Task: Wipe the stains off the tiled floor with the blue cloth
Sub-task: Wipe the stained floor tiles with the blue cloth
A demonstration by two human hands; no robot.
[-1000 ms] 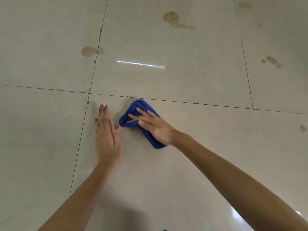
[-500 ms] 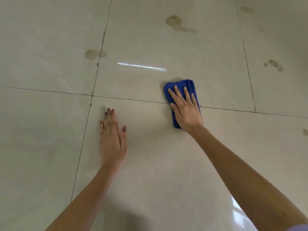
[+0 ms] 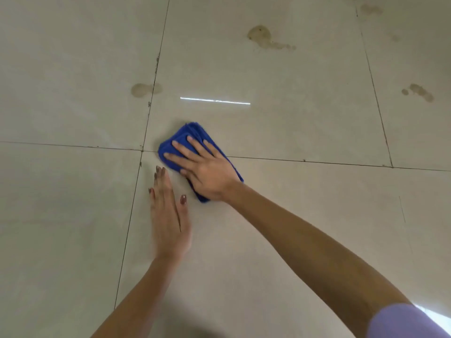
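A folded blue cloth (image 3: pixel 188 134) lies on the beige tiled floor (image 3: pixel 292 215), across a grout line near a tile corner. My right hand (image 3: pixel 202 167) presses flat on the cloth with fingers spread and straight, covering most of it. My left hand (image 3: pixel 169 215) rests flat on the tile just below and left of the cloth, fingers together. Brownish stains show further away: one stain (image 3: pixel 144 89) on the grout line up left, a larger stain (image 3: pixel 264 37) at the top middle, and a third stain (image 3: pixel 419 91) at the right.
A faint stain (image 3: pixel 371 9) marks the top right tile. A bright streak of reflected light (image 3: pixel 214 100) lies on the tile above the cloth. Dark grout lines (image 3: pixel 310 161) divide the large glossy tiles.
My right hand has slid the cloth to the left, from right of the tile's middle toward the tile corner near my left hand. My left hand has stayed planted on the tile.
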